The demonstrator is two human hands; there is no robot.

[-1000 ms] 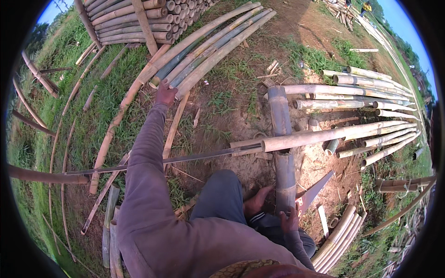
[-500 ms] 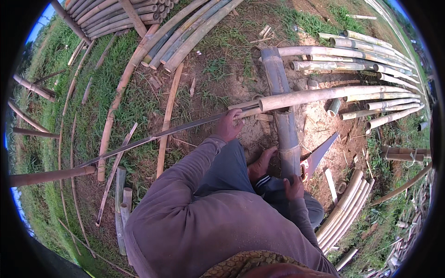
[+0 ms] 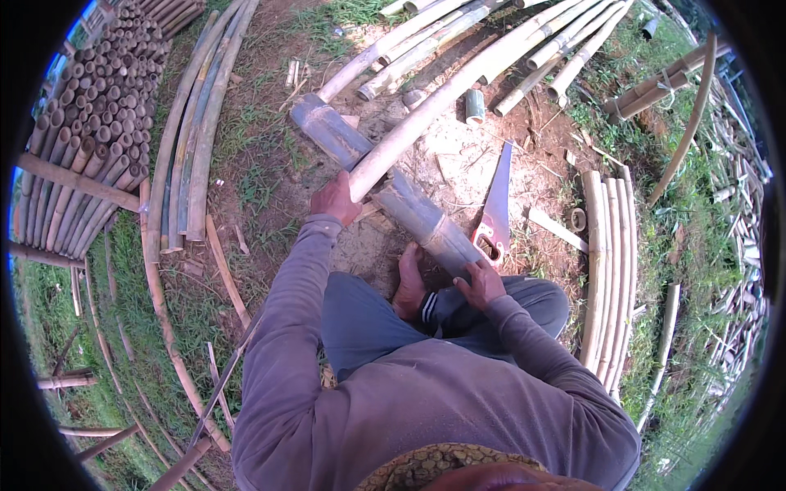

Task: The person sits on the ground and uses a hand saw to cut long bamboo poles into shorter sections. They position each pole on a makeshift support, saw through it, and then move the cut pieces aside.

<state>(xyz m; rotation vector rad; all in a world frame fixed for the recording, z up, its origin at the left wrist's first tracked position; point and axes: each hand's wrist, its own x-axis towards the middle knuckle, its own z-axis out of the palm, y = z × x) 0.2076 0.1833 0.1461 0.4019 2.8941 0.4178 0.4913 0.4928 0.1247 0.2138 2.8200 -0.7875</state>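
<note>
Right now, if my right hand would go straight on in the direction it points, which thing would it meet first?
Most likely the thick grey bamboo piece: your right hand looks to be right at its near end, though this single view leaves the exact contact unclear.

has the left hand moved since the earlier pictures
Yes, the left hand has moved closer to the thick bamboo log, now at the near end of the pale pole across it.
</note>
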